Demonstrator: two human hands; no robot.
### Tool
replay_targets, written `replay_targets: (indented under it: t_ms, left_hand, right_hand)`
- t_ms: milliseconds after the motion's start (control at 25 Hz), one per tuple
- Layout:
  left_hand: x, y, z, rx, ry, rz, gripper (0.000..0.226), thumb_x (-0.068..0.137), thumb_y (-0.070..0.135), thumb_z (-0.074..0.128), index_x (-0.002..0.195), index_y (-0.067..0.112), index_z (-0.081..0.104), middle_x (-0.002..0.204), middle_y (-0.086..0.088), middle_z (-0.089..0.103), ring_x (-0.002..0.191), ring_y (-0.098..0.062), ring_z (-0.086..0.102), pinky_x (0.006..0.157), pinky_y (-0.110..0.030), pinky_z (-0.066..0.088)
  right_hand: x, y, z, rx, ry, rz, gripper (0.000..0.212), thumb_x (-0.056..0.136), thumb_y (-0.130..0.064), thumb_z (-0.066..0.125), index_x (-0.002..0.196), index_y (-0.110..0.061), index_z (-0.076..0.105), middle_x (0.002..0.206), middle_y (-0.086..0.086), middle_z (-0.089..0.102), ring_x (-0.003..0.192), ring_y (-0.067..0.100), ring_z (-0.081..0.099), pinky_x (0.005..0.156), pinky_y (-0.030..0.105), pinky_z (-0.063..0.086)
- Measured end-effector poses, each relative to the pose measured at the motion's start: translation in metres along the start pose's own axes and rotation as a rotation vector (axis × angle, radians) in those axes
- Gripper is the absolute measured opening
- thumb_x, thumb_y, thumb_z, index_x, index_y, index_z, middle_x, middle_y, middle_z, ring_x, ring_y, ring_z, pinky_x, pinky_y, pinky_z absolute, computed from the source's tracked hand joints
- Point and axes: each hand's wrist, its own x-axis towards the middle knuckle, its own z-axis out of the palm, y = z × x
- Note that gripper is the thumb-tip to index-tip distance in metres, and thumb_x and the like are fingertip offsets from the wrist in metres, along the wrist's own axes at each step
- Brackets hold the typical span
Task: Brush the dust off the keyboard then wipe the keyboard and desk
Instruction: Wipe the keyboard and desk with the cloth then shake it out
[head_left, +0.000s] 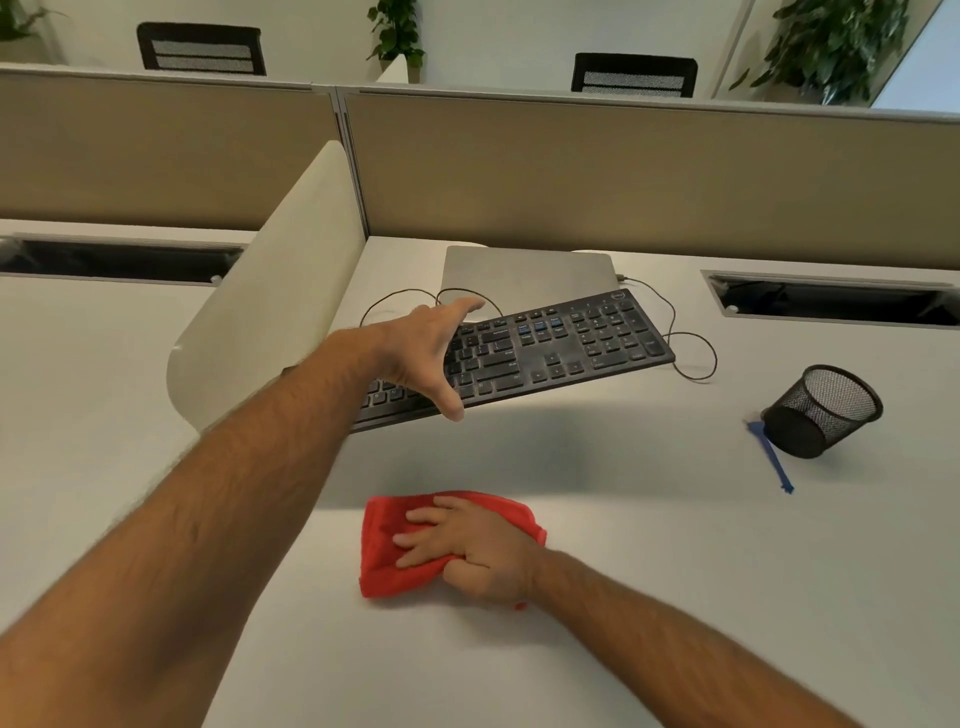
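Note:
My left hand (431, 353) grips the black keyboard (561, 348), thumb on its near edge and fingers over the far edge. The keyboard is held tilted above the white desk (649, 545), with its left end low, and casts a shadow below. Its cable (691, 353) loops on the desk behind it. My right hand (462, 545) rests on a red cloth (384, 551) lying on the desk in front of the keyboard. Its fingers are spread on top and the thumb pinches the cloth's bunched near edge. A blue brush (772, 460) lies on the desk at the right.
A black mesh cup (823, 410) lies tipped beside the brush. A closed grey laptop (524, 275) sits behind the keyboard. A curved white divider (270, 306) stands at the left, a tan partition behind. Cable slots (831, 299) cut the desk's back edge.

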Motion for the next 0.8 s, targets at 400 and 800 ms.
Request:
replay_targets:
  t_ms: [400,800]
  left_hand:
    - [-0.007,0.008,0.046,0.111,-0.035,-0.023,0.142,0.053,0.051,0.093,0.157,0.028,-0.001,0.16,-0.009,0.021,0.143,-0.029,0.022,0.118,-0.056,0.028]
    - [0.029,0.053,0.096,0.406,-0.071,0.056,0.144,0.056,0.059,0.088,0.156,0.028,-0.011,0.159,-0.01,0.022,0.142,-0.03,0.025,0.112,-0.059,0.033]
  right_hand:
    - [-0.016,0.0,0.005,0.204,-0.019,-0.137,0.036,0.062,-0.012,0.042,0.072,-0.002,0.074,0.088,0.01,0.074,0.102,0.019,0.063,0.105,0.036,0.036]
    - [-0.089,0.019,-0.016,0.234,0.058,-0.117,0.035,0.061,-0.016,0.04,0.063,-0.002,0.072,0.077,0.008,0.074,0.091,0.018,0.066,0.101,0.04,0.04]
